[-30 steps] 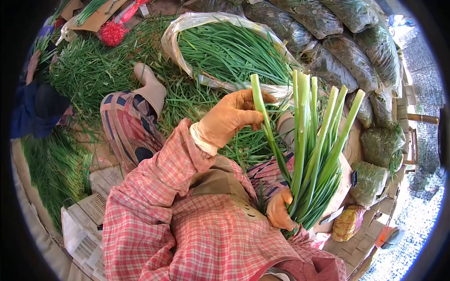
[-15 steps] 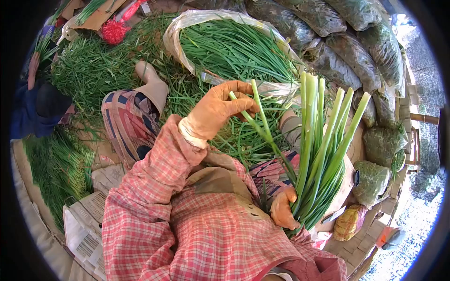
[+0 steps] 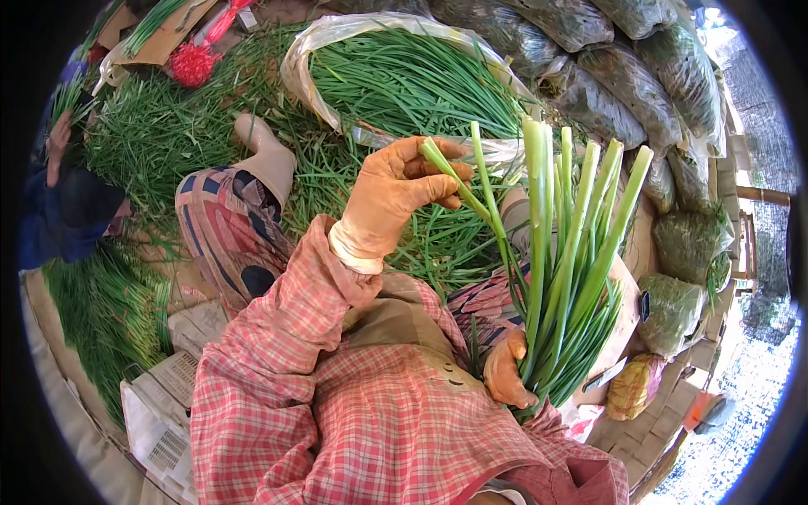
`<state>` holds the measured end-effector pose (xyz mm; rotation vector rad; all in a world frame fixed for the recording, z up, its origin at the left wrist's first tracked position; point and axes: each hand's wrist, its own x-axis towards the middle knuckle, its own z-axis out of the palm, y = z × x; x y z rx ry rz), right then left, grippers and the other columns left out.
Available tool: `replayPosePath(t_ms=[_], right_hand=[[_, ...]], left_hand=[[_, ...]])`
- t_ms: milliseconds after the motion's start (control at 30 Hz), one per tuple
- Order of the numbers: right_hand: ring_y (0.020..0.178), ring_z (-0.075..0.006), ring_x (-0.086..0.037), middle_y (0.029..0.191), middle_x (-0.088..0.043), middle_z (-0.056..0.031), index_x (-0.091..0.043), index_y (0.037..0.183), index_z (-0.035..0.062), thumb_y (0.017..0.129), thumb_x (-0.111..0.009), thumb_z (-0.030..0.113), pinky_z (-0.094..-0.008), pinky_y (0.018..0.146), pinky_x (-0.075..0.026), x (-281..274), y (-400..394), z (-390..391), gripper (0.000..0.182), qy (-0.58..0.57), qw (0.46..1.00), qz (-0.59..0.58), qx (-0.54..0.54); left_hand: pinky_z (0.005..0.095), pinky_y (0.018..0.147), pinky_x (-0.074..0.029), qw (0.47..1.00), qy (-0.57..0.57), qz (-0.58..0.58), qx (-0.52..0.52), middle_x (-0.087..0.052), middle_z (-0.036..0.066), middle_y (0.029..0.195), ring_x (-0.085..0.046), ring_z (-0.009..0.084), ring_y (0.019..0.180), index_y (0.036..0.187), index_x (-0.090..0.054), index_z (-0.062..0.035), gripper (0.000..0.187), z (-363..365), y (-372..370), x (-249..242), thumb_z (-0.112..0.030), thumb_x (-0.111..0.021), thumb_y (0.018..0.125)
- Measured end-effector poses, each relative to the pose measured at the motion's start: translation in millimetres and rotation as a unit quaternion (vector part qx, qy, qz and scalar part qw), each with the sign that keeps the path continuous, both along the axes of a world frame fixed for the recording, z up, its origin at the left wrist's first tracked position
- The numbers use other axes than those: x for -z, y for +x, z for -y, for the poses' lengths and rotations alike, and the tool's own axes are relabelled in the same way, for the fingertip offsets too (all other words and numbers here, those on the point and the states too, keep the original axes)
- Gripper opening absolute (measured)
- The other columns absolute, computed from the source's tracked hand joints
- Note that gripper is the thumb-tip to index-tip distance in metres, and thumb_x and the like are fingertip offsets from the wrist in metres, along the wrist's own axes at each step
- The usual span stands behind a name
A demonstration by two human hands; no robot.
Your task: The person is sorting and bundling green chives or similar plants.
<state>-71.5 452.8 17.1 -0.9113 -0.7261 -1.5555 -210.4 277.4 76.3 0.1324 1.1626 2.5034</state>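
Observation:
My left hand (image 3: pixel 404 185), in an orange-stained glove, is raised left of the bunch, its thumb and fingers closed round a pale-ended green stalk (image 3: pixel 459 181). That stalk slants down toward the bunch, and another thin stalk stands just right of it. Low in front of my checked shirt, my right hand (image 3: pixel 509 370) grips a bunch of long green stalks (image 3: pixel 581 244). The bunch's thick pale ends point up and its leafy parts hang down beside my palm. Part of the right hand's grip is hidden behind the leaves.
An open plastic bag (image 3: pixel 316 80) of green leaves (image 3: pixel 412 80) lies ahead. Filled bags (image 3: pixel 619 93) are stacked at the right. Loose leaves (image 3: pixel 168 126) cover the ground. At the far left, another person's hand (image 3: pixel 59 143) is near green stalks. Newspaper (image 3: pixel 168 396) lies lower left.
The stalk at my left hand now sits higher, its thicker pale end showing above the thumb. The bunch has shifted slightly left and up in view, and the other person's hand is more visible.

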Motion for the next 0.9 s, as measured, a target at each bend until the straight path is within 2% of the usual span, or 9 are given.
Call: replayPosePath(t_ms=[133, 200, 300, 333, 500, 600, 700, 800, 900], right_hand=[[0.074, -0.0318, -0.057, 0.099, -0.054, -0.0247, -0.026, 0.129, 0.0055, 0.092, -0.031, 0.024, -0.0396, 0.057, -0.045, -0.7, -4.9, 5.1, 0.041, -0.039, 0.999, -0.028, -0.009], [0.075, -0.03, -0.056, 0.092, -0.058, -0.0236, -0.04, 0.116, -0.0056, 0.089, -0.022, 0.029, -0.0346, 0.067, -0.043, -2.7, 1.7, -5.8, 0.047, 0.038, 0.999, 0.005, 0.001], [0.077, -0.0307, -0.056, 0.095, -0.057, -0.0222, -0.04, 0.117, -0.008, 0.09, -0.023, 0.031, -0.0374, 0.065, -0.043, 3.0, 3.1, -5.2, 0.05, 0.027, 0.999, 0.004, -0.033], [0.077, -0.0314, -0.057, 0.098, -0.056, -0.0217, -0.037, 0.12, -0.0064, 0.091, -0.025, 0.031, -0.0401, 0.062, -0.045, 5.2, 2.8, -3.4, 0.049, 0.002, 0.999, -0.005, -0.053], [0.072, -0.0283, -0.056, 0.088, -0.059, -0.0251, -0.047, 0.107, -0.0134, 0.086, -0.019, 0.032, -0.0314, 0.068, -0.043, -0.5, -2.5, -12.3, 0.057, 0.083, 0.996, -0.008, -0.041], [0.069, -0.0276, -0.056, 0.087, -0.058, -0.025, -0.044, 0.109, -0.013, 0.085, -0.023, 0.031, -0.0311, 0.066, -0.044, 1.0, -0.7, -10.5, 0.054, 0.071, 0.997, 0.0, -0.025], [0.067, -0.027, -0.056, 0.086, -0.058, -0.0249, -0.042, 0.111, -0.0127, 0.084, -0.027, 0.03, -0.0308, 0.064, -0.044, 2.9, 1.6, -9.8, 0.052, 0.066, 0.998, 0.01, -0.013], [0.064, -0.0263, -0.056, 0.085, -0.058, -0.0247, -0.04, 0.113, -0.0124, 0.083, -0.031, 0.029, -0.0304, 0.061, -0.044, 2.1, 3.4, -11.3, 0.052, 0.066, 0.998, 0.021, -0.002], [0.062, -0.0256, -0.056, 0.085, -0.057, -0.0246, -0.037, 0.115, -0.0121, 0.082, -0.035, 0.028, -0.0301, 0.059, -0.045, 2.6, 5.9, -9.9, 0.052, 0.068, 0.997, 0.032, 0.011]], left_hand=[[0.0239, 0.056, -0.05, 1.0, -0.023, -0.003, -0.006, -0.062, 0.012, 0.083, -0.06, 0.0159, 0.067, 0.097, -0.055, 0.0035, 0.024, -0.8, 0.3, 3.2, -0.005, -0.062, 0.076], [0.0238, 0.052, -0.05, 0.999, -0.046, -0.007, -0.011, -0.062, 0.012, 0.078, -0.06, 0.0161, 0.062, 0.092, -0.057, 0.0035, 0.019, -1.1, 0.1, 4.0, -0.005, -0.061, 0.076], [0.0245, 0.05, -0.05, 0.997, -0.077, 0.01, -0.002, -0.062, 0.012, 0.074, -0.06, 0.0168, 0.059, 0.09, -0.057, 0.0033, 0.015, 1.7, 0.6, 3.2, -0.004, -0.06, 0.077], [0.0248, 0.049, -0.05, 0.998, -0.065, 0.007, -0.001, -0.061, 0.012, 0.074, -0.06, 0.0167, 0.058, 0.09, -0.057, 0.0032, 0.015, 2.0, 0.5, 4.2, -0.005, -0.059, 0.077], [0.0264, 0.049, -0.05, 0.997, 0.058, 0.046, 0.014, -0.06, 0.011, 0.068, -0.059, 0.0171, 0.056, 0.088, -0.057, 0.0025, 0.013, 2.7, 1.3, 11.4, -0.008, -0.057, 0.081], [0.0259, 0.047, -0.048, 0.997, 0.011, 0.071, 0.003, -0.058, 0.009, 0.064, -0.057, 0.0157, 0.053, 0.086, -0.056, 0.0015, 0.013, 1.9, 1.4, 11.5, -0.011, -0.056, 0.082], [0.0223, 0.042, -0.043, 0.977, -0.211, -0.027, -0.017, -0.058, 0.006, 0.06, -0.054, 0.0113, 0.049, 0.086, -0.056, 0.001, 0.013, 8.1, -0.1, 10.8, -0.012, -0.055, 0.083], [0.0207, 0.04, -0.039, 0.976, -0.217, -0.034, -0.009, -0.056, 0.004, 0.055, -0.052, 0.0092, 0.046, 0.086, -0.056, -0.0005, 0.014, 22.3, -7.8, 6.3, -0.014, -0.053, 0.084], [0.0257, 0.043, -0.04, 0.988, -0.025, 0.018, -0.152, -0.048, 0.003, 0.051, -0.05, 0.0142, 0.045, 0.073, -0.052, -0.0048, 0.018, 58.6, -38.0, 32.9, -0.02, -0.052, 0.083]])
